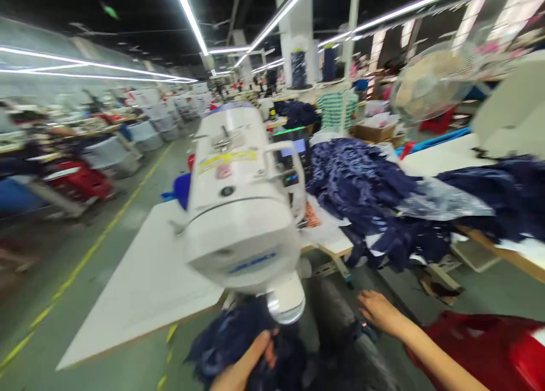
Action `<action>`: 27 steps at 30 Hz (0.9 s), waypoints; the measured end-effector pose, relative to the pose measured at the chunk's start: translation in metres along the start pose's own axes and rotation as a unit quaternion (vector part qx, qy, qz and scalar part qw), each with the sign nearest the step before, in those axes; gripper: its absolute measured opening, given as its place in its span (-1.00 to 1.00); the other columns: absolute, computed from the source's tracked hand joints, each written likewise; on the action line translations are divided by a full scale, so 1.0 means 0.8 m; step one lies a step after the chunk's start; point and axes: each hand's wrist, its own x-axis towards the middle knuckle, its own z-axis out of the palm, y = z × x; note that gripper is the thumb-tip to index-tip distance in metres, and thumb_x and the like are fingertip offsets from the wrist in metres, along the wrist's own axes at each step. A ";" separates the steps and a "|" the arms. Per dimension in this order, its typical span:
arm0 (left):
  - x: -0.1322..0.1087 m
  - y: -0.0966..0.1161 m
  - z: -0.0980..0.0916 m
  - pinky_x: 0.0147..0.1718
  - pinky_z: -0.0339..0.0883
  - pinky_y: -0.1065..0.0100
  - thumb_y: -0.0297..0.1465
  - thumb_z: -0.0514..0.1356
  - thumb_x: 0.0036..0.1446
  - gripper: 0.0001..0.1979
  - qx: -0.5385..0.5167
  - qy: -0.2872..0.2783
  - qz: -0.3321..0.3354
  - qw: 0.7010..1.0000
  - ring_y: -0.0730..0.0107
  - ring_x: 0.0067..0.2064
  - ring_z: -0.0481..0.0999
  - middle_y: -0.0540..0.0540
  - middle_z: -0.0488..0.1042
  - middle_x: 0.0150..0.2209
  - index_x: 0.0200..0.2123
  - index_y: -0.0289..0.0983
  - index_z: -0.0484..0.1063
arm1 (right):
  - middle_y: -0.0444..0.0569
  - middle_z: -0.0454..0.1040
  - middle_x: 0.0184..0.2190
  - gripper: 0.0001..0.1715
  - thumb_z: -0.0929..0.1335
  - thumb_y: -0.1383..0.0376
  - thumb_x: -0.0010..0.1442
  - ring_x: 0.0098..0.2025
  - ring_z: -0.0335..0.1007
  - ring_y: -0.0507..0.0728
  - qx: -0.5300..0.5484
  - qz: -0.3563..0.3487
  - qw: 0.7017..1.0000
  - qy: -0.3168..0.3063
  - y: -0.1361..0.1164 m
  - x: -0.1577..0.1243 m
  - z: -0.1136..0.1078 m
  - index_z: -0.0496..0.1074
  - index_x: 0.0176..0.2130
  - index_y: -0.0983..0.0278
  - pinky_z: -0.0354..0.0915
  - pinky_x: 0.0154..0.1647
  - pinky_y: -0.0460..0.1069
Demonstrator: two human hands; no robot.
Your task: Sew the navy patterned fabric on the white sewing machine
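Observation:
My left hand point(260, 348) is closed on dark navy fabric point(221, 345), its thumb on top, just below the rounded end of a white sewing machine point(242, 232). The fabric bunches around the machine's lower arm point(286, 300). My right hand point(380, 311) is held out to the right, above the floor and beside my dark-clad leg point(332, 306). Its fingers are loosely bent and appear open, with nothing visible in them, though the picture is blurred there. Under the machine, the needle area is hidden from view.
A white tabletop point(145, 277) extends left of the machine. Right of it stand a control panel point(293, 150) with a lit screen and a heap of navy fabric point(361, 181). Red cloth point(477, 345) lies at lower right; a large fan point(430, 82) stands behind.

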 end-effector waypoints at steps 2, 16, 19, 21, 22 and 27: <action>-0.003 -0.010 -0.009 -0.24 0.40 0.31 -0.12 0.40 -0.08 -0.62 0.070 -0.053 0.002 0.996 0.24 -0.36 0.49 -0.13 0.47 -0.57 -0.67 -0.30 0.49 | 0.15 0.42 0.06 -0.62 0.23 0.23 0.29 0.12 0.30 0.28 0.060 -0.086 0.994 -0.028 -0.041 0.000 0.010 0.46 0.02 0.25 0.13 0.21 0.19; -0.012 -0.019 -0.017 -0.27 0.35 0.34 -0.10 0.40 -0.12 -0.64 0.126 -0.247 -0.071 0.958 0.39 -0.39 0.43 -0.09 0.54 -0.42 -0.45 -0.31 0.60 | -0.06 0.42 -0.18 -0.78 0.31 0.13 0.28 -0.13 0.35 0.11 0.131 -0.213 0.961 -0.121 -0.182 -0.002 0.004 0.40 -0.25 0.23 0.28 -0.06 -0.03; -0.013 -0.009 -0.023 -0.21 0.38 0.32 -0.15 0.40 -0.13 -0.71 0.190 -0.302 -0.095 0.929 0.36 -0.36 0.47 -0.05 0.56 -0.40 -0.44 -0.26 0.61 | -0.08 0.43 -0.12 -0.72 0.29 0.09 0.31 -0.08 0.37 0.09 0.132 -0.205 0.964 -0.107 -0.177 -0.015 -0.019 0.43 -0.32 0.21 0.27 -0.08 -0.08; -0.013 -0.002 -0.028 -0.15 0.40 0.29 -0.18 0.39 -0.13 -0.75 0.231 -0.324 -0.095 0.912 0.32 -0.34 0.50 -0.05 0.57 -0.42 -0.48 -0.25 0.60 | -0.07 0.44 -0.06 -0.70 0.30 0.05 0.29 -0.03 0.37 0.11 0.155 -0.167 0.971 -0.072 -0.171 -0.024 -0.040 0.45 -0.32 0.19 0.28 -0.05 -0.08; -0.012 0.000 -0.031 -0.14 0.41 0.27 -0.18 0.40 -0.13 -0.75 0.235 -0.325 -0.089 0.912 0.30 -0.34 0.52 -0.05 0.57 -0.43 -0.49 -0.25 0.60 | -0.06 0.44 -0.07 -0.68 0.30 0.03 0.28 -0.03 0.38 0.12 0.168 -0.144 0.974 -0.046 -0.167 -0.028 -0.049 0.45 -0.31 0.19 0.29 -0.07 -0.08; -0.010 -0.012 -0.043 -0.12 0.43 0.17 -0.11 0.39 -0.12 -0.66 0.205 -0.196 -0.032 0.959 0.21 -0.34 0.53 -0.15 0.57 -0.43 -0.54 -0.30 0.56 | -0.07 0.41 -0.33 -0.60 0.25 -0.05 0.28 -0.35 0.32 0.05 0.194 -0.102 0.972 0.089 -0.155 -0.040 -0.068 0.36 -0.30 0.21 0.31 -0.36 -0.10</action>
